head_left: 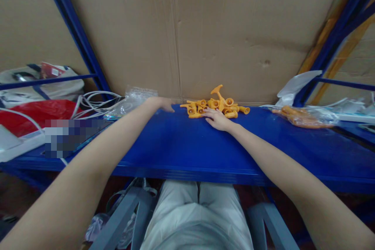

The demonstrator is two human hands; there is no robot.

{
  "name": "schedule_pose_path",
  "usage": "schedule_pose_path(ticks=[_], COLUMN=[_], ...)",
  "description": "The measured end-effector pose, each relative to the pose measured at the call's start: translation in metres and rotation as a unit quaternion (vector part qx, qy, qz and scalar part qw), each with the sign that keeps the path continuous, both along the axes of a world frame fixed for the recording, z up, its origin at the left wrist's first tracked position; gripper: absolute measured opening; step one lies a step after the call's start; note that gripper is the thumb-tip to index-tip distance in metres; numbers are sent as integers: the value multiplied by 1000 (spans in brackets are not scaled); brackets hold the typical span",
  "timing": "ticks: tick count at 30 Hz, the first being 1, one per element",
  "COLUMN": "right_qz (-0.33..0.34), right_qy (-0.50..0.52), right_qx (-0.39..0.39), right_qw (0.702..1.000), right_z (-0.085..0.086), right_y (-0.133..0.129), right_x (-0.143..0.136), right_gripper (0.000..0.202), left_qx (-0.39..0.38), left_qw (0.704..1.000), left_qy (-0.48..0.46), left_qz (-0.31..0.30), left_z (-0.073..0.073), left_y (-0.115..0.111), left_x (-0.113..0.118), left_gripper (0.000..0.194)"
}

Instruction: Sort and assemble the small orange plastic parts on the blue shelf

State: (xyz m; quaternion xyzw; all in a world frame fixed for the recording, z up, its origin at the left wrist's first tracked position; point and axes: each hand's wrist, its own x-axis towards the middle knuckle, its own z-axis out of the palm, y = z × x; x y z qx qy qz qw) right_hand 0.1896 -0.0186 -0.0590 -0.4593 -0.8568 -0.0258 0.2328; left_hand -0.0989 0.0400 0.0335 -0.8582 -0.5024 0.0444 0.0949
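A pile of yellow-orange plastic pieces (pixel 225 103) with round, cup-like ends lies on the blue tabletop (pixel 187 144), close to the cardboard at the back. One forked piece sticks up above the others. My right hand (pixel 217 120) rests at the pile's front edge, its fingers stretched out and touching the pieces, gripping none that I can see. To the left of the pile, my left hand (pixel 165 104) hovers over or touches the table's back part. Its fingers point right, apart from the pieces, and nothing shows in them.
Behind the table stands a cardboard wall (pixel 222 39) between blue metal posts (pixel 76 35). Clear plastic bags (pixel 131 99), white cables (pixel 93 103) and a red bag (pixel 43 115) lie at left. At right is a plastic bag of orange pieces (pixel 304 117).
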Motion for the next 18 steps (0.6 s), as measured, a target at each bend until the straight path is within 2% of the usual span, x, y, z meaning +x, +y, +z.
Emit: schedule_pose_path(ticks=[1, 4, 7, 9, 11, 13, 15, 16, 17, 18], right_qz=[8, 6, -35, -99, -173, -234, -280, -295, -310, -318], right_qy=[40, 200, 378, 516, 631, 718, 766, 773, 764, 730], right_qx=[12, 57, 69, 47, 22, 8, -4, -2, 11, 44], right_qw=[999, 978, 922, 849, 756, 656, 579, 562, 566, 604], right_z=[0, 4, 19, 30, 39, 40, 34, 29, 24, 19], right_y=[6, 25, 37, 37, 31, 22, 11, 6, 1, -4], right_x=[3, 22, 53, 79, 107, 137, 165, 178, 189, 197], right_gripper=[41, 41, 41, 40, 38, 40, 43, 46, 50, 55], left_qx=[-44, -67, -64, -61, -46, -19, -4, -2, -2, -3], left_qw=[999, 997, 997, 998, 999, 1000, 1000, 1000, 1000, 1000], left_qy=[19, 13, 1, 4, 0, -12, -17, -18, -19, -20], left_qz=[6, -38, -34, -20, -4, 6, 1, -5, -13, -19], left_z=[-3, -14, -27, -34, -39, -43, -46, -48, -49, -51], left_y=[-7, -23, -33, -39, -47, -54, -58, -59, -59, -58], left_x=[19, 65, 89, 94, 94, 91, 87, 85, 82, 80], left_gripper=[46, 52, 58, 56, 52, 48, 47, 47, 47, 46])
